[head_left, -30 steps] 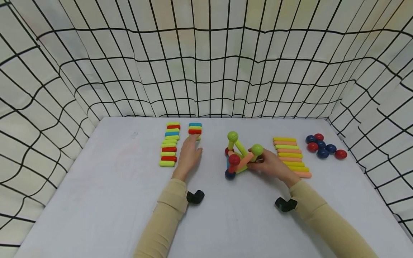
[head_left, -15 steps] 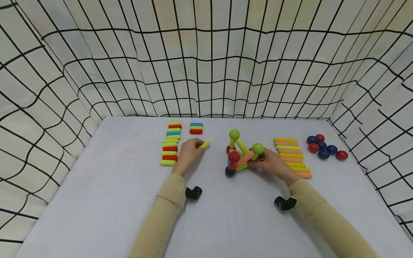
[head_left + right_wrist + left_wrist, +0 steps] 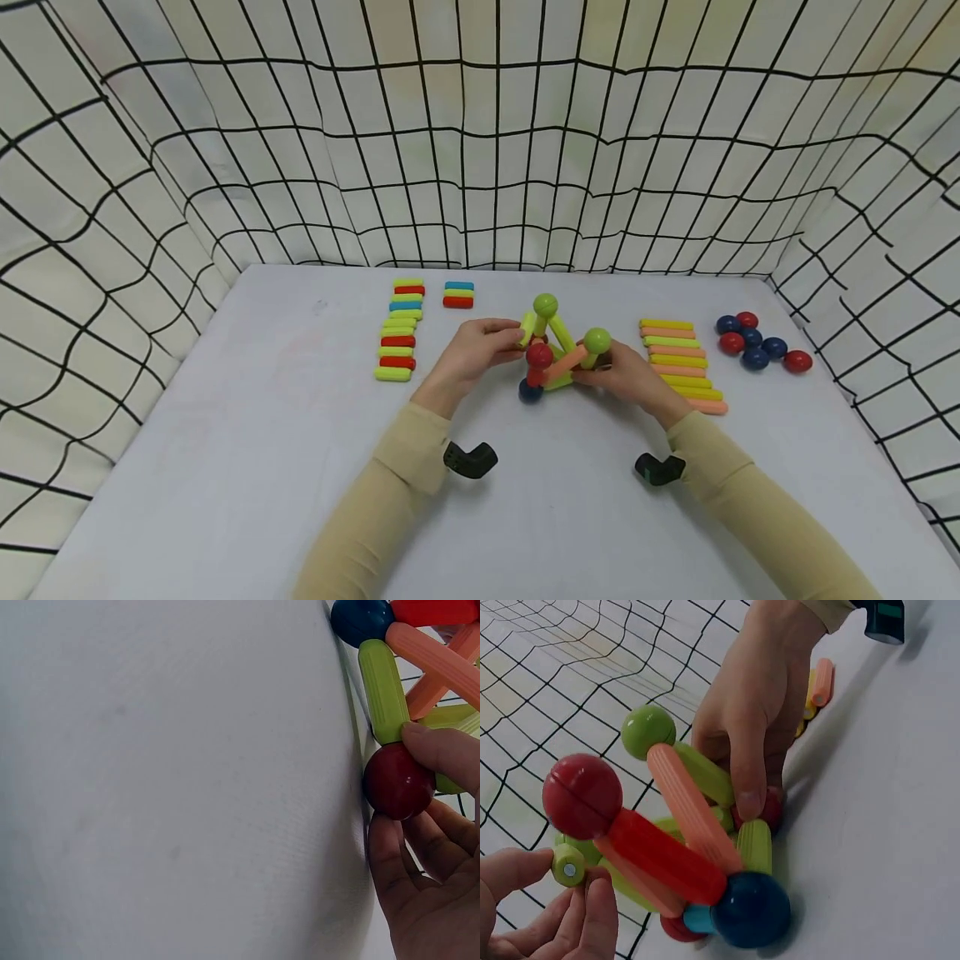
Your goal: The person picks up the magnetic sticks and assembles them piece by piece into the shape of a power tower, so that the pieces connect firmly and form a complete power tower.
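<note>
A structure of coloured magnetic rods and balls [image 3: 564, 365] stands mid-table, with green balls and a red ball on top. My right hand [image 3: 628, 379] grips its right lower corner; in the right wrist view the fingers and thumb are around a dark red ball [image 3: 399, 781] and touch the green rod [image 3: 384, 694] on it. My left hand [image 3: 474, 354] pinches a short yellow-green magnetic rod [image 3: 568, 866] beside the structure's left side. That rod's round metal tip faces the left wrist camera. Whether the rod touches the structure, I cannot tell.
Short rods [image 3: 397, 342] lie in a column at left, with a smaller stack [image 3: 458, 302] beside it. Longer yellow, green and salmon rods [image 3: 678, 361] lie at right. Blue and red balls [image 3: 754, 358] cluster beyond them. Black netting over white cloth [image 3: 480, 167] encloses the table's back and sides.
My left hand has picked the yellow-green rod from the small stack and carried it right to the structure. My right hand has kept its hold on the structure's corner.
</note>
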A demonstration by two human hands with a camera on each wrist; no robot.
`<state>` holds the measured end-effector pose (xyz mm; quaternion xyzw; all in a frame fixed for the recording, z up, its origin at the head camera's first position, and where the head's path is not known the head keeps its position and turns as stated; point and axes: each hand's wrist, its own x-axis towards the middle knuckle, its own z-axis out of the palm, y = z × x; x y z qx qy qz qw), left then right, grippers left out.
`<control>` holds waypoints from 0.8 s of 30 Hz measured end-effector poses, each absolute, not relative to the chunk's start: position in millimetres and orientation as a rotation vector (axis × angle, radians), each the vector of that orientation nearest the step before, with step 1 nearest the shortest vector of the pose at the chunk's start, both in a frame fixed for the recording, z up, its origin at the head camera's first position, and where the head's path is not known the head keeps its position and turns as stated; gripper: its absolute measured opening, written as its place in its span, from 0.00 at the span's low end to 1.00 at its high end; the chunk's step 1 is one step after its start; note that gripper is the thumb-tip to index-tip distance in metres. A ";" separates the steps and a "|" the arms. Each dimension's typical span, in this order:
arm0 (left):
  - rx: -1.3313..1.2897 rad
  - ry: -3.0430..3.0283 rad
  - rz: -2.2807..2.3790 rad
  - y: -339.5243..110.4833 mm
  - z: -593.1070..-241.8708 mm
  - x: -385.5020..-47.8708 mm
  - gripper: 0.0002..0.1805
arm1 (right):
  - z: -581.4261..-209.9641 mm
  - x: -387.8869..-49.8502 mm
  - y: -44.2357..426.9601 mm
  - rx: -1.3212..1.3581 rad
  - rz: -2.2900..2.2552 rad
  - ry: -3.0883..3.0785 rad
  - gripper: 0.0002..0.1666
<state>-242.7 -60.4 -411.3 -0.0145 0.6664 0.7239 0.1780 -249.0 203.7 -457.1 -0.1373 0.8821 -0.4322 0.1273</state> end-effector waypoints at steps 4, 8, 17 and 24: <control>-0.088 1.864 2.057 -52.7 -409.1 -243.3 0.21 | -456.9 -249.4 202.9 -0.405 -1.257 2.566 0.31; -0.111 1.887 2.025 -50.5 -409.3 -242.3 0.20 | -456.2 -249.3 202.0 -0.404 -1.259 2.557 0.31; -0.048 1.969 1.961 -50.5 -410.1 -239.5 0.21 | -456.7 -249.3 202.3 -0.419 -1.267 2.551 0.31; 0.246 1.995 1.906 -55.3 -411.6 -233.4 0.33 | -459.0 -250.1 203.9 -0.434 -1.264 2.558 0.30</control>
